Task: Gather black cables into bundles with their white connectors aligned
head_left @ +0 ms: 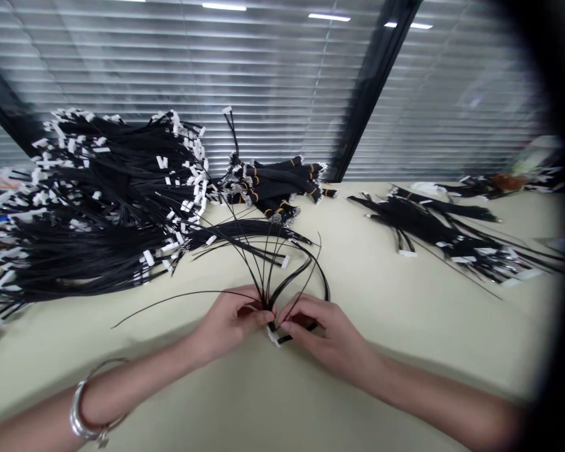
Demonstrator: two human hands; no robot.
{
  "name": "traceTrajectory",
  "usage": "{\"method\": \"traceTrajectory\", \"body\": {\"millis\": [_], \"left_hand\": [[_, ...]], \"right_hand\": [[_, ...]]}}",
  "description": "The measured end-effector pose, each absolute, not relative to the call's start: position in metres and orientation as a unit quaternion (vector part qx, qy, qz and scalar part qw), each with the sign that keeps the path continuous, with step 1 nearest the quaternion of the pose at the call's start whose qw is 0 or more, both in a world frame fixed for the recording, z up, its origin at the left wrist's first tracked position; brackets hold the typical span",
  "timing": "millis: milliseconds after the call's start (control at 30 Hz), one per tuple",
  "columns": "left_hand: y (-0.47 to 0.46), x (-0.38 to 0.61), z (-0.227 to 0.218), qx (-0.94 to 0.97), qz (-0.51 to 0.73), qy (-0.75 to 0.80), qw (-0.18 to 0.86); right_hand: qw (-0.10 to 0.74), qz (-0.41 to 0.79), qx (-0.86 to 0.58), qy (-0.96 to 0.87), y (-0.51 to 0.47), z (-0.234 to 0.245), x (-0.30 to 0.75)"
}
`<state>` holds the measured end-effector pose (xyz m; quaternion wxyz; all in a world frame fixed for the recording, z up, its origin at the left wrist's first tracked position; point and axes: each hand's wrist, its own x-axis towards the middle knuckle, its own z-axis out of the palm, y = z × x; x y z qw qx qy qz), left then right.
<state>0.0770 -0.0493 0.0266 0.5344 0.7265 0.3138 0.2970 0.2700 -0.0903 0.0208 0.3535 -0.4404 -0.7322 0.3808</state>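
Near the middle of the table, my left hand (240, 319) pinches a bundle of thin black wires (265, 276) between thumb and fingers. The wires fan out upward and away, one of them bending far to the left. Just below the fingertips sits a white connector (274, 337) at the wires' near end. Close on the right, my right hand (313, 323) has thumb and forefinger pressed together on a single black wire near the connector. A thicker black strand (328, 285) loops behind the right hand. The exact grip points are partly hidden by the fingers.
A large heap of black cables with white connectors (117, 194) covers the left of the table (405, 301). Behind the hands lie black sleeved bundles with yellow bands (282, 182). More cables (433, 226) lie at the right. Window blinds (273, 81) stand behind the table.
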Motion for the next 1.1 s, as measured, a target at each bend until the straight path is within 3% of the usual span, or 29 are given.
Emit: {"method": "traceTrajectory", "body": {"millis": [1100], "left_hand": [[-0.0506, 0.0786, 0.0272, 0.726, 0.309, 0.327, 0.52]], "right_hand": [[0.339, 0.29, -0.48, -0.756, -0.0937, 0.0178, 0.2632]]}}
